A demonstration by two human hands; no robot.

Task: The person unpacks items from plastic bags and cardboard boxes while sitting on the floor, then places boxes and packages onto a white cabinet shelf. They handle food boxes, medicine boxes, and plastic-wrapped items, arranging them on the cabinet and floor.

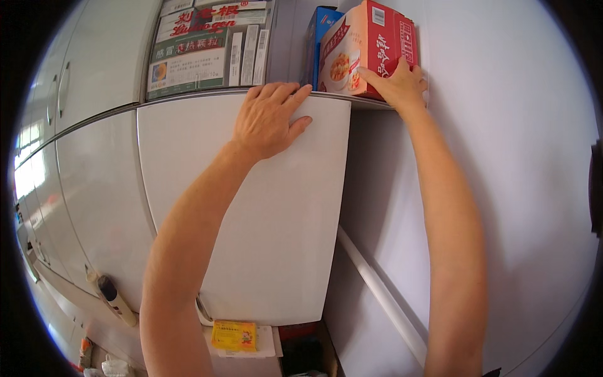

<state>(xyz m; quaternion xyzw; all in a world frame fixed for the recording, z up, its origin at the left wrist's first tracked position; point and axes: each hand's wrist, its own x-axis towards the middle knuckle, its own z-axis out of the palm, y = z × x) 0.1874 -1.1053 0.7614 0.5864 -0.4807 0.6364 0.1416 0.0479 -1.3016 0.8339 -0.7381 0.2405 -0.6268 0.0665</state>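
At the right end of a shelf stands a red and white box [389,47] with a food picture on its front. My right hand [402,85] grips its lower right part, thumb on the front and fingers over the side. Behind it, to the left, a blue box [321,25] shows only in part. My left hand [270,119] lies with fingers spread on the shelf's front edge, at the top of a white cabinet door [282,220]. Nothing is held in it.
Left of the boxes, a clear-fronted compartment holds several medicine boxes [188,60]. Below, a yellow box [234,335] lies on white paper near the door's bottom. A white pole [383,289] leans in the gap by the wall [527,188]. White cabinets [100,182] line the left.
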